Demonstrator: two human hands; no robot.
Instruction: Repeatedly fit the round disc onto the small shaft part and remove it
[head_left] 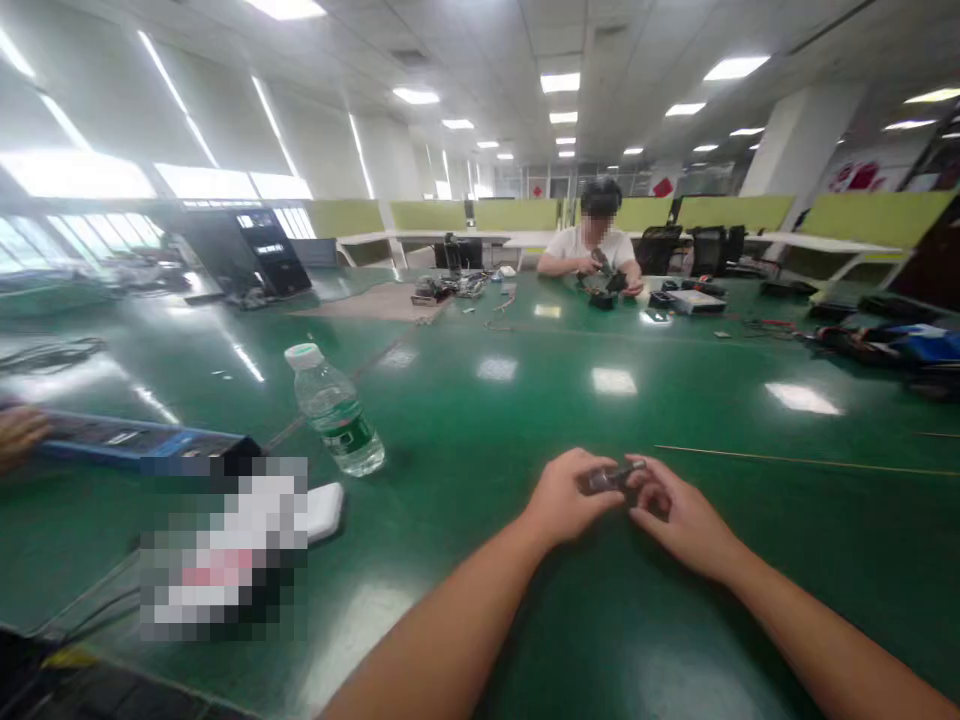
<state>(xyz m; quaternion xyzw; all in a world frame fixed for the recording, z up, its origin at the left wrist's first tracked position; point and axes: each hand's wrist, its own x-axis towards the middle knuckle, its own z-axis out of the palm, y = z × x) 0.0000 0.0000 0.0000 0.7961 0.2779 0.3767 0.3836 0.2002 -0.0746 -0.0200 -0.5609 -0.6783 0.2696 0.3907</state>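
Note:
Over the green tabletop [480, 560], my left hand [566, 498] grips a small dark grey object [602, 480] between thumb and fingers. Its kind is too blurred to make out. My right hand [686, 515] meets it from the other side, fingers curled and pinched at the object's right end, where a small shiny tip shows. Both hands are close together, and part of the object is hidden by the fingers. A thin yellowish rod [795, 458] lies on the table beyond my right hand.
Left of my arms stand a water bottle [337, 415] and a white device [324, 512] beside a pixelated area. A blue power strip [150, 440] lies further left, another person's hand [21, 437] at its end. Across the table a person [592, 250] handles dark parts; cables and tools [885, 340] lie right.

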